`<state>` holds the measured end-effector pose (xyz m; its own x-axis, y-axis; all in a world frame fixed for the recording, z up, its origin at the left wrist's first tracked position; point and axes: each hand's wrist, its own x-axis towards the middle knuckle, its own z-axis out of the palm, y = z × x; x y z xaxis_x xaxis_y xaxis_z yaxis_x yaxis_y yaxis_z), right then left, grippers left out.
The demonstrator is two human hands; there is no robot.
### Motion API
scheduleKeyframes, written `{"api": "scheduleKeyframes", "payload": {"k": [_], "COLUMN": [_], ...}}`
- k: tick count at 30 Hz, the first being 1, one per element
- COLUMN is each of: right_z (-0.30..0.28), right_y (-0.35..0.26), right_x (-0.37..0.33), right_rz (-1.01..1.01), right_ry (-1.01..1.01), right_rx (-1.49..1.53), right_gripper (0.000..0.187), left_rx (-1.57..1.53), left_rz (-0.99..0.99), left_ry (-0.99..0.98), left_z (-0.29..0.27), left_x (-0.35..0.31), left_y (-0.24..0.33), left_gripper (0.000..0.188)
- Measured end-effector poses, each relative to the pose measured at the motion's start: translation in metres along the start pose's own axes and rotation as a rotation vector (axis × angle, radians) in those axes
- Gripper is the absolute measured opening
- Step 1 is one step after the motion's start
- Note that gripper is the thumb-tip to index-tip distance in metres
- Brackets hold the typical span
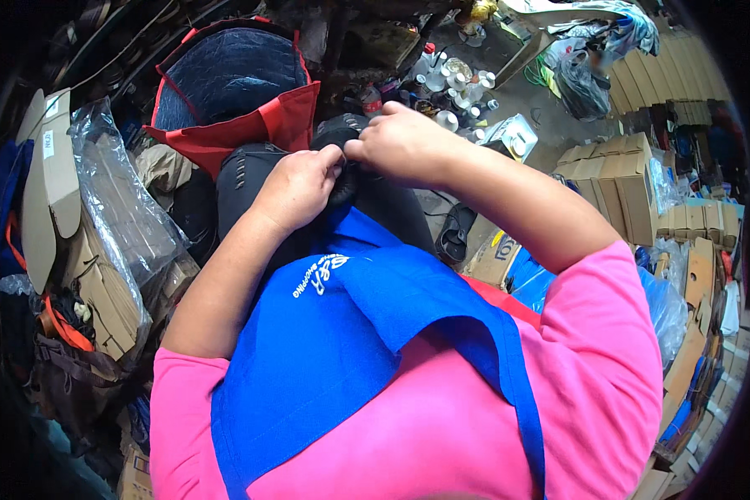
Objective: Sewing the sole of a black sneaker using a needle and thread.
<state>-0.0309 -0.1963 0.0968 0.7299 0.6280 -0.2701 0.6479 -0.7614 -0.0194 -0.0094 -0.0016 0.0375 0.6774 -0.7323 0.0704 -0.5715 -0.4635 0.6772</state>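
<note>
The left fingers (332, 157) and the right fingers (358, 150) are close together above the legs (400, 212). The bag (271, 121) stands before them, to the left. The bottles (458, 81) are on the floor (546, 117), farther and to the right. Cardboard pieces (52, 179) lie at the left side, the boxes (617, 179) at the right.

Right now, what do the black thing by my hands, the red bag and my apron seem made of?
Black thing: perhaps leather or synthetic; dark, but too hidden to tell. Red bag: matte, likely fabric, with soft creases; its shiny, crinkled lining suggests foil. Apron: matte, probably cloth, draping with stitched edges.
</note>
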Motion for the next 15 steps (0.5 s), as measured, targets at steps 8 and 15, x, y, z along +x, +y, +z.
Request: {"api": "scheduleKeyframes", "payload": {"k": [8, 15], "right_z": [0.037, -0.008], "right_y": [0.063, 0.054], "right_x": [-0.047, -0.03], "right_rz": [0.161, 0.38], "right_ry": [0.015, 0.676], "right_rx": [-0.029, 1.596], "right_gripper": [0.017, 0.019], "left_rx": [0.475, -0.717], "left_rz": [0.094, -0.175], "left_ry": [0.153, 0.445], "left_z": [-0.035, -0.102], "left_x": [-0.076, -0.066], "left_y": [-0.038, -0.006], "left_gripper": [0.018, 0.006]}}
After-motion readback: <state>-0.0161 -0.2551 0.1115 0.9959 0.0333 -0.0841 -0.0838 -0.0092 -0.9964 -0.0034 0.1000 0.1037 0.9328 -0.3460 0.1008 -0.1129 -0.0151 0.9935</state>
